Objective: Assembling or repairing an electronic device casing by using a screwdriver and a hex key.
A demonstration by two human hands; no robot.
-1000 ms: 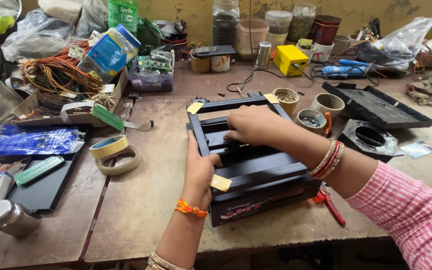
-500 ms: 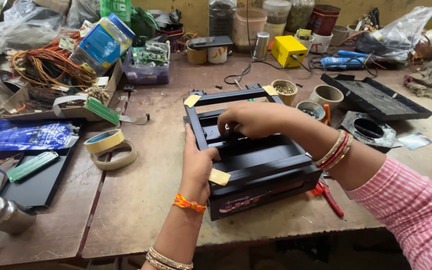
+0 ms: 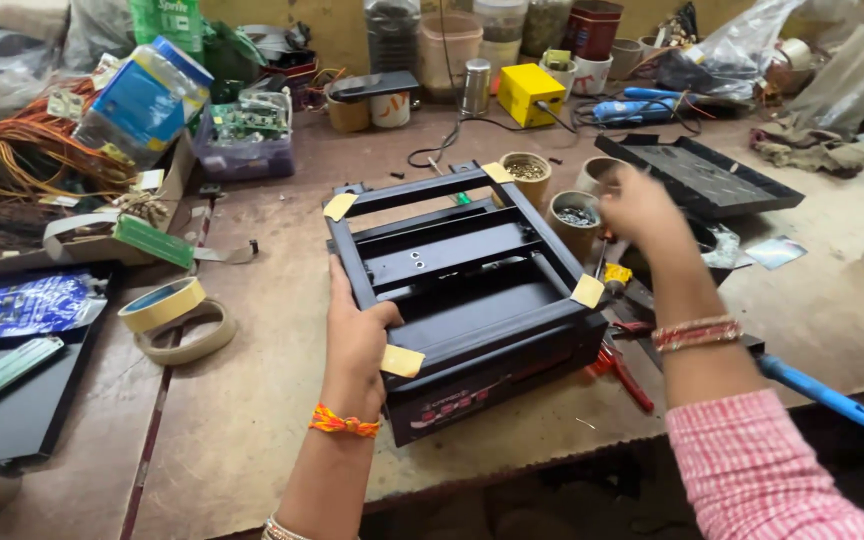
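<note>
- Head view looks down on a cluttered wooden counter (image 3: 252, 420) with a black open frame (image 3: 462, 290) lying near its front edge, tilted a little to the viewer's left.
- Left hand (image 3: 357, 340) grips the frame's left rail, thumb over the top and fingers curled under, so it is closed on the frame.
- Right hand (image 3: 642, 210) hovers off the frame to the right, fingers loosely spread and holding nothing I can see; it is nearest to 2 small cups (image 3: 577, 210) of loose parts.
- Yellowish tape tabs (image 3: 402, 361) sit on 4 corners of the frame, 1 of them right beside the left thumb.
- Judging by its look, the frame is stiff sheet metal or hard plastic, moderately heavy and not fragile, though the thin rails could have sharp edges.
- Side rails and the solid front panel seem the safest places to take hold; the thin cross bars in the middle look less sturdy.
- Red-handled pliers (image 3: 617, 370) lie just beside the frame's right front corner.
- 2 tape rolls (image 3: 177, 315) rest well apart to the left.
</note>
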